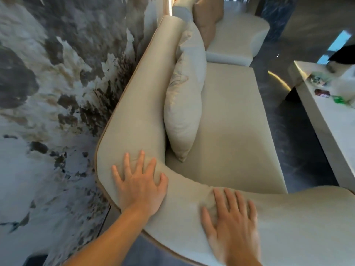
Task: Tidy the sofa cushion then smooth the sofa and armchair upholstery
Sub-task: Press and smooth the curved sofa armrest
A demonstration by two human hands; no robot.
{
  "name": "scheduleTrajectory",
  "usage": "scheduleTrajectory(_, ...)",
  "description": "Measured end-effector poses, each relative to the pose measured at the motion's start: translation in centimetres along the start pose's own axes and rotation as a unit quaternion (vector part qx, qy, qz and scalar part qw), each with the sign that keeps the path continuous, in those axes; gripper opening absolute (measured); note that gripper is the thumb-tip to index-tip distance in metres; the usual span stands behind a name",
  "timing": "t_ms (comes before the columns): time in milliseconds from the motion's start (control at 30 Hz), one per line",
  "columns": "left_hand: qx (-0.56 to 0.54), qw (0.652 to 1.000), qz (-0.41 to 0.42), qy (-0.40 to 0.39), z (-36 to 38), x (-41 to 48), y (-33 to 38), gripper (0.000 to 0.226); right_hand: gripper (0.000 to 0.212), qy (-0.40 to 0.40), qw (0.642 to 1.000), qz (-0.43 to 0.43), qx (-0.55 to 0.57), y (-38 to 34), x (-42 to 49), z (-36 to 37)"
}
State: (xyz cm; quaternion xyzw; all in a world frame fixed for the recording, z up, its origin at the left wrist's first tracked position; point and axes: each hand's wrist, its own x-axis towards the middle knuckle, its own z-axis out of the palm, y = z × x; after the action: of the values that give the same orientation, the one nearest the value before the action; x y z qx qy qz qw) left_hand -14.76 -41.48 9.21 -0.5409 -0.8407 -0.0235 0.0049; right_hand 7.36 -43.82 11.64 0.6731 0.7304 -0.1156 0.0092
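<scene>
Both palms flat, fingers spread: our left hand (141, 186) presses the sofa (228, 120) at its rounded back corner, our right hand (231, 225) just beside it on the arm. The cushion (184, 96) leans upright against the sofa's back, apparently tidied. Smoothing looks underway; the armchair (238, 35) beyond the sofa remains.

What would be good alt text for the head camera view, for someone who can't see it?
Seen from above, a person's left hand and right hand press flat, fingers spread, on the curved padded rim of a cream sofa. A pale cushion leans against the backrest, and a white table stands to the right.
</scene>
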Motion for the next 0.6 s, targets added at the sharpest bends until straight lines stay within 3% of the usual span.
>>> scheduleTrajectory(233, -0.016, 1.000, -0.021, 0.016, 1.0, 0.3, 0.1, 0.057, 0.067, 0.055, 0.998, -0.003, 0.001, 0.0, -0.1, 0.9)
scheduleTrajectory(600, -0.047, 0.998, 0.010, 0.042, 1.0, 1.1, 0.0, 0.074, 0.078, 0.094, 0.994, -0.062, -0.008, 1.3, 1.1, 2.7)
